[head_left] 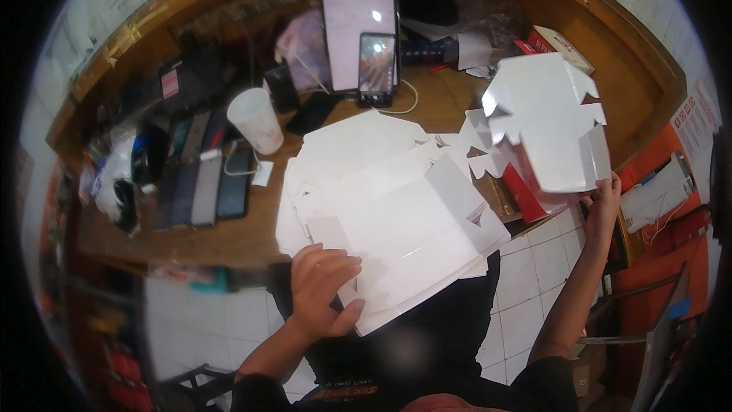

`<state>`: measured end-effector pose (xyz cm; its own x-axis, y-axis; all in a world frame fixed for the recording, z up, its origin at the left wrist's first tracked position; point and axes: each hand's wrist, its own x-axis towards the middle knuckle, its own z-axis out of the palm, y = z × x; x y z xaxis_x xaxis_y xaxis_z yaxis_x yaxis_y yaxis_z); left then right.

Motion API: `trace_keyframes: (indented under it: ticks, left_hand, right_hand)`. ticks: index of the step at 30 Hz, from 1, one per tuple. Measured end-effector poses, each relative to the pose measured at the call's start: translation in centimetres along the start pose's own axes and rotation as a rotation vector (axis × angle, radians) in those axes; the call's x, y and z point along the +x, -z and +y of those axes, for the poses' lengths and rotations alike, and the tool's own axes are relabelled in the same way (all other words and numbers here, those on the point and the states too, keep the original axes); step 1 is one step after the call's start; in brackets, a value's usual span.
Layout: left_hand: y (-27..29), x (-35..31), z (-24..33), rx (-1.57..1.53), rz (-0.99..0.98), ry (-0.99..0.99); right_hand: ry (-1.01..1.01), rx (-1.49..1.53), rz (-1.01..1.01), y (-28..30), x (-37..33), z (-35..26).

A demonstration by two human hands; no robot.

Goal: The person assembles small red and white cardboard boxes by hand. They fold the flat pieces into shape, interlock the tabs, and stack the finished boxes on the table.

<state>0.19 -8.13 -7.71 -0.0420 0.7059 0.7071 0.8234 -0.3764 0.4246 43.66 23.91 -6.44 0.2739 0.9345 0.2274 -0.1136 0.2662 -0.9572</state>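
A stack of white die-cut cardboard box blanks [404,221] lies over the table's near edge and above my lap, with slots and folded flaps along its sides. My left hand [324,290] rests on the stack's near left edge by a small flap, its fingers stretched out and the thumb apart. Out to the right, my right hand [605,202] pinches the near right corner of a single white box blank [545,122]. Beneath that blank, more cut cardboard with a red side [524,192] shows at the table's right edge.
A tablet [360,23] and a phone [377,69] stand upright at the back. To the left are a white cup [256,122], several phones lying in a row [206,183] and plastic-wrapped items [122,175]. A small box [563,47] sits at the back right.
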Motion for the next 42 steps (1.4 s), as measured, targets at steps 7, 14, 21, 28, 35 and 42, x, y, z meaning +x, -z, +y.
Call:
trace_keyframes:
  ticks: [7, 14, 21, 28, 35, 42]
  left_hand:
    - [1.2, 2.7, -0.4, -0.042, -0.079, -0.065]
    - [-3.3, 12.8, 3.4, -0.146, -0.461, -0.384]
    - [-19.6, 17.1, 8.1, -0.031, -0.394, -0.626]
    - [-26.9, 19.6, 9.8, -0.094, -0.770, -0.326]
    - [-23.8, 20.1, 7.5, -0.049, -0.887, -0.263]
    - [-25.3, 18.6, 7.2, 0.051, -0.928, -0.304]
  right_hand:
    - [-0.006, -0.223, -0.120, 2.1, 0.6, 1.1]
    - [0.141, -0.517, -0.138, 0.4, 0.5, 1.9]
    - [0.178, -0.485, -0.147, 0.7, 0.8, 1.6]
    - [0.176, -0.502, -0.122, -0.1, 0.3, -0.5]
    - [0.322, -0.819, -0.392, 0.3, -1.2, -0.7]
    - [0.461, -1.065, -1.036, -0.6, -4.3, -4.9]
